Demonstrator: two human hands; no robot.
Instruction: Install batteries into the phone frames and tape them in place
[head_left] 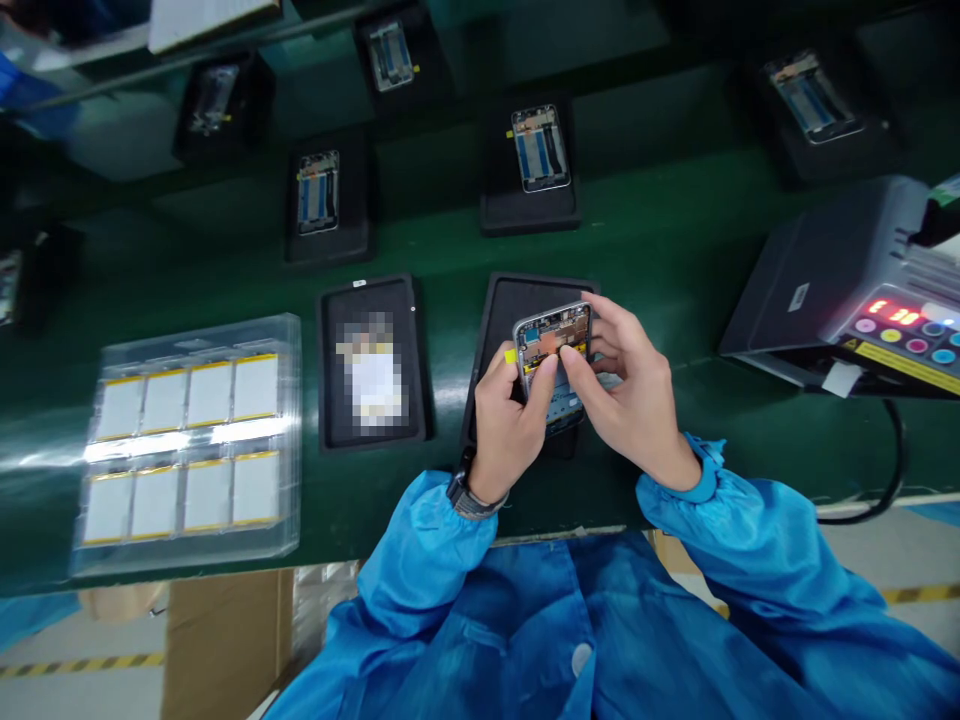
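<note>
Both of my hands hold an opened smartphone [555, 335] with its circuit board and inner parts showing. My left hand [514, 415] is wrapped round the phone's left edge, its thumb pressing on the inside near the middle. Fingers of my right hand [630, 385] support the right edge and back, while that thumb also presses inside, close to the left thumb. A yellow tab [511, 356] sticks out at the phone's left edge. Beneath the phone lies a black tray [499, 300], partly hidden by my hands.
On the left, a clear plastic tray [292, 430] holds several white batteries [210, 395]. Another black tray [326, 390] carries a blurred-out item. Behind are opened phones [541, 150] on black trays. At right stands a grey machine [817, 270] with a red display and a black cable [896, 470].
</note>
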